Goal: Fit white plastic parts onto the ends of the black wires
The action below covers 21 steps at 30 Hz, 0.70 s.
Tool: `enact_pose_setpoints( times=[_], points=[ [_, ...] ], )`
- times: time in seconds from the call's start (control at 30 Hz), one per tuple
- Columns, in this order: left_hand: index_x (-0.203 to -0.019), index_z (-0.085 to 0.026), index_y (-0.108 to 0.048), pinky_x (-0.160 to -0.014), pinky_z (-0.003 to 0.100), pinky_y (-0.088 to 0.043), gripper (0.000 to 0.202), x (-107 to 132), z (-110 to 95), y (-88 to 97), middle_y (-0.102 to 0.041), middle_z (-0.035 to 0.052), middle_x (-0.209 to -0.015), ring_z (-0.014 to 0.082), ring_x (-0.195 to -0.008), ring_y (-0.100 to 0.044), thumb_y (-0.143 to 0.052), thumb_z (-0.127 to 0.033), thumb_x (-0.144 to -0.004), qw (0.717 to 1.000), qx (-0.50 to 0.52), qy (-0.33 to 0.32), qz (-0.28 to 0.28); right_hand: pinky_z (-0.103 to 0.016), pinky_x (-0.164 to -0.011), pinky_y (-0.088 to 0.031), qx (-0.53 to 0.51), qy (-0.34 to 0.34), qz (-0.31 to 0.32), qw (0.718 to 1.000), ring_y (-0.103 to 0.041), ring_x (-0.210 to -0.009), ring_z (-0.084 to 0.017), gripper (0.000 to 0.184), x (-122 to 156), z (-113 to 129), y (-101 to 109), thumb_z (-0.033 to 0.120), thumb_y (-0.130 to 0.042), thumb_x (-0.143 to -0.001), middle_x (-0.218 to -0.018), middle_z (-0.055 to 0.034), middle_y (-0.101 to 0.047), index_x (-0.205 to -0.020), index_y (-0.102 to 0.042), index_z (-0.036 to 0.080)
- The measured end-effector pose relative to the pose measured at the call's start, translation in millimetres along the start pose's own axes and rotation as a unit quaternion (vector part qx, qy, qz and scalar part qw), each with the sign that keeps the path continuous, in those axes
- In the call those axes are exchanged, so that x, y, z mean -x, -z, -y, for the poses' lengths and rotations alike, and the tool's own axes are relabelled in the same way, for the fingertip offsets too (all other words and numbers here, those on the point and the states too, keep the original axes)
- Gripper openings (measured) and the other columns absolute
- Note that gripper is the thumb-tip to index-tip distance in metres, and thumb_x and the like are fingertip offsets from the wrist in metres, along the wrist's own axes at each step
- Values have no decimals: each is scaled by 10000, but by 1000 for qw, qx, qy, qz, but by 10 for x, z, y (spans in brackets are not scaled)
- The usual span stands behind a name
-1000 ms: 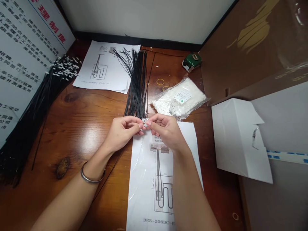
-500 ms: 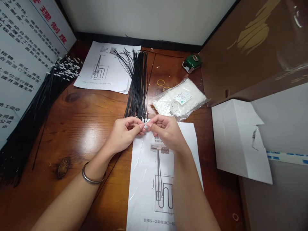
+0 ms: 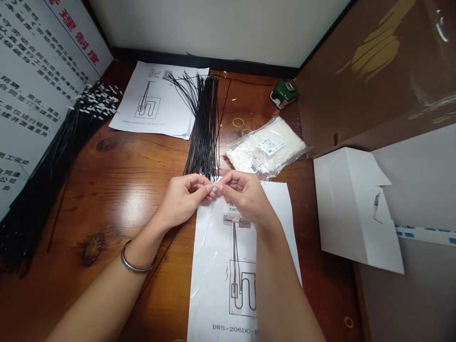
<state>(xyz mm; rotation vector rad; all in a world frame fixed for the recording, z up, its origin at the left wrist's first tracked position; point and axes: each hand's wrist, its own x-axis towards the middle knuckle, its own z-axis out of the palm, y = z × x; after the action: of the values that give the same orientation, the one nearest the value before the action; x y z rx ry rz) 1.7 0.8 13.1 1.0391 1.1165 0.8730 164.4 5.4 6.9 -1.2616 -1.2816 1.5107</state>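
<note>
My left hand [image 3: 183, 198] and my right hand [image 3: 243, 192] meet fingertip to fingertip over the wooden table [image 3: 117, 185], both pinched round a small white connector [image 3: 214, 188]. A thin black wire [image 3: 160, 259] trails from under my left hand down to the lower left. Just beyond my fingers lies a bundle of black wires [image 3: 204, 130] running away from me. A clear bag of white connectors [image 3: 265, 149] sits to the right of that bundle. Under my right wrist lies a printed drawing sheet [image 3: 242, 266] in a clear sleeve.
A large heap of black wires with white ends [image 3: 46, 166] lies along the left side against a printed board [image 3: 35, 85]. A second drawing sheet [image 3: 156, 99] is at the back, a green tape measure [image 3: 284, 91] at back right, and a white box [image 3: 356, 204] at right.
Both hands stay pinched together at the same spot; the fingers have shifted only slightly.
</note>
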Motion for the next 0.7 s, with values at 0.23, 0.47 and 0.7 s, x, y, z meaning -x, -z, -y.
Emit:
enact_pose_setpoints(
  times=[0.23,0.47,0.7],
  points=[
    [-739,-111,-652,-649,227,-559,78,7,7,-4,-700,39,-665,112,-629,-665,-668,-184,-761,1000,-9,-1,-4,-256,-475,-380,9,16,12,1000,-526,-516,-90,76,-16,-20,-1,197,-634,-723,-615,-9,-650,-660,-603,168],
    [-756,-112,-672,-645,239,-559,122,10,-20,-2,-705,43,-694,117,-629,-662,-684,-233,-759,1000,-5,-1,-1,-254,-459,-371,-10,1,-11,1000,-514,-505,-92,88,-9,-7,-21,230,-662,-719,-619,-14,-656,-667,-616,175],
    [-793,-120,-684,-623,237,-546,174,28,-44,15,-711,40,-682,118,-605,-649,-704,-290,-763,1000,-3,-9,-6,-249,-427,-331,-34,-4,-34,999,-453,-459,-80,152,-7,46,-2,296,-691,-722,-553,13,-599,-638,-643,179]
  ],
)
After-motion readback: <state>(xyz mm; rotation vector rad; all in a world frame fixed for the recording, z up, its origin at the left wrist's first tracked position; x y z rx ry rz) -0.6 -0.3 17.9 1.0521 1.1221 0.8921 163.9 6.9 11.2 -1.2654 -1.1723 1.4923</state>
